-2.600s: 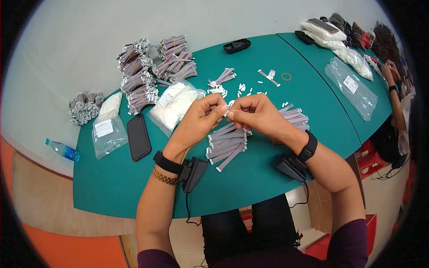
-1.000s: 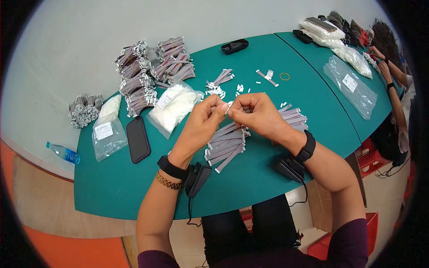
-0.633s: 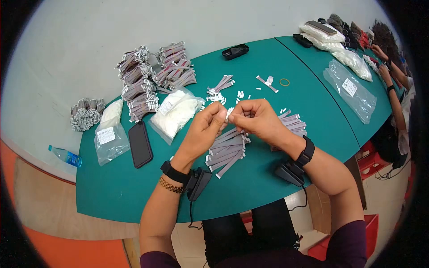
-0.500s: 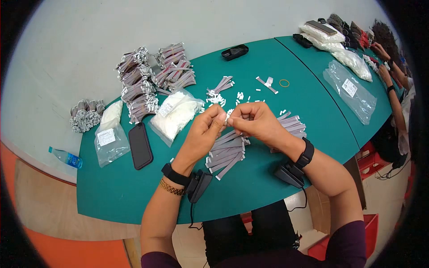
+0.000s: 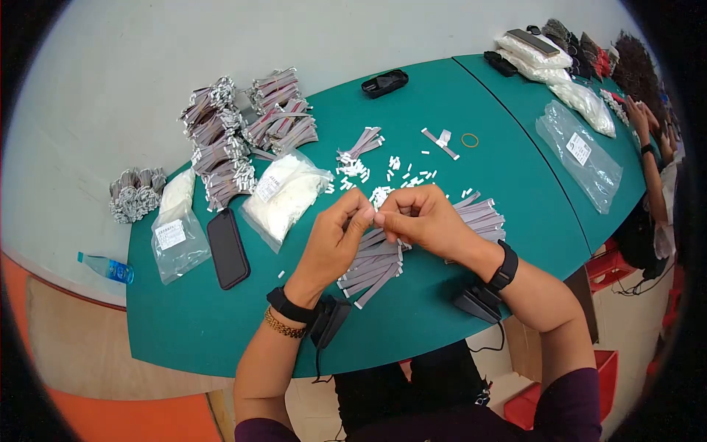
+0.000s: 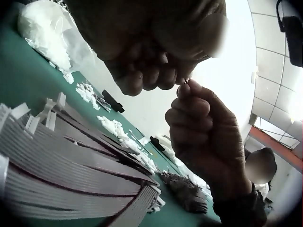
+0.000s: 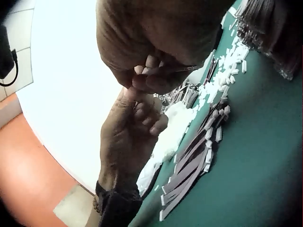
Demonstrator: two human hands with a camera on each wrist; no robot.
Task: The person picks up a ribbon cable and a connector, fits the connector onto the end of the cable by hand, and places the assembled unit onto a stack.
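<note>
My left hand [image 5: 335, 232] and right hand [image 5: 427, 221] meet fingertip to fingertip above the table, each pinching with thumb and index finger. Between them is a small white piece [image 6: 186, 81], mostly covered by the fingertips; I cannot tell its exact kind. The other fingers of both hands are curled in. Beneath the hands lies a fanned pile of grey ribbon cables [image 5: 372, 269] with white connector ends. A second pile of ribbon cables [image 5: 482, 216] lies by the right wrist. Just beyond the fingertips are many loose white connector pieces [image 5: 381, 194].
On the left of the green table [image 5: 221, 324] are a phone [image 5: 229, 249], a bag of white pieces [image 5: 283, 199] and stacked cable bundles [image 5: 221, 140]. A rubber band [image 5: 470, 140] and a black case [image 5: 384, 83] lie farther back. Another person's hands [image 5: 642, 121] work at far right.
The head view has shifted slightly. Both joined hands have come a little nearer the body, showing more loose white pieces beyond them. The pinch between the fingertips stays. The other person's hands have moved.
</note>
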